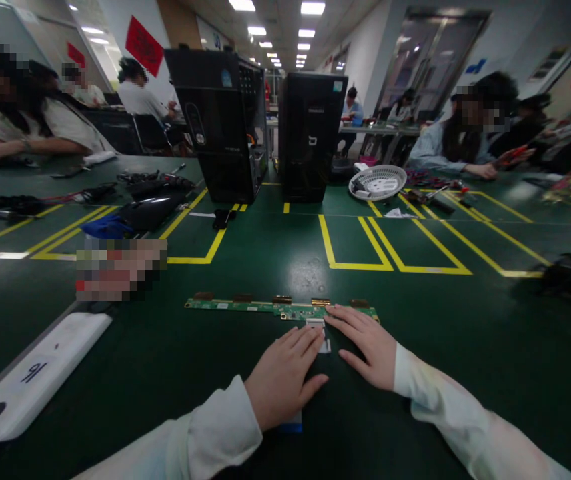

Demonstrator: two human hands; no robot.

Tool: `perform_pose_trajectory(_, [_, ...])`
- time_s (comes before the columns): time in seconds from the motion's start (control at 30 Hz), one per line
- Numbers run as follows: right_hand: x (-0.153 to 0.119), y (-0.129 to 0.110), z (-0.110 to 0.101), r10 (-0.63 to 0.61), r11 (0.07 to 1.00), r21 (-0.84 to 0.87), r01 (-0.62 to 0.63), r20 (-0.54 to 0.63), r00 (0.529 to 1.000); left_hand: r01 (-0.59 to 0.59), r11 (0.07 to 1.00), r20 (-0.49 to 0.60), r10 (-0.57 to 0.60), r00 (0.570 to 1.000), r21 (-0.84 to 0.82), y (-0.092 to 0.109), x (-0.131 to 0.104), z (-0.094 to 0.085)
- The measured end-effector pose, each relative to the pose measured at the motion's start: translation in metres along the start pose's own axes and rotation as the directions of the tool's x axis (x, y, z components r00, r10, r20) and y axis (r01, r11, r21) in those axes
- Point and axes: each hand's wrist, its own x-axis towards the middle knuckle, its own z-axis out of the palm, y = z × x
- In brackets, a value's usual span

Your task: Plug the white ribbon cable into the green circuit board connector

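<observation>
My left grip lies palm down over the white flat cable, thumb apart from the fingers, hiding most of it; a blue end pokes out below my palm. My right grip is open too, fingertips on the right part of the long green circuit board, covering some of it. The board runs crosswise just ahead of me on the dark green surface, its white connector at my left fingertips. Off to my left sits a white device. Beyond the yellow tape, two black computer towers block part of my view of the room, with a white basket right of them and cables far left.
</observation>
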Motion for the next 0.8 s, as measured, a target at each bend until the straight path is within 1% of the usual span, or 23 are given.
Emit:
perform_pose_trajectory(0.2, [0.001, 0.006, -0.004, -0.044, 0.999, 0.018, 0.043, 0.025, 0.999, -0.034, 0.999, 0.03, 0.035, 0.999, -0.032, -0.007, 0.002, -0.008])
perform_pose_trajectory(0.37, [0.002, 0.006, -0.002, -0.051, 0.999, 0.011, 0.051, 0.008, 0.999, -0.03, 0.999, 0.02, 0.031, 0.999, -0.031, -0.007, 0.002, -0.006])
perform_pose_trajectory(0.6, [0.004, 0.007, 0.002, -0.036, 0.999, -0.014, 0.036, -0.007, 0.999, -0.077, 0.997, -0.069, 0.078, 0.995, 0.013, -0.007, 0.004, -0.004])
perform_pose_trajectory(0.73, [0.005, 0.009, 0.005, -0.047, 0.999, -0.021, 0.046, -0.031, 0.998, -0.039, 0.999, -0.139, 0.043, 0.989, 0.037, -0.003, 0.006, -0.011])
perform_pose_trajectory(0.8, [0.005, 0.009, 0.006, -0.053, 0.998, -0.02, 0.052, -0.047, 0.997, -0.001, 0.997, -0.153, 0.013, 0.988, 0.082, -0.003, 0.002, -0.017])
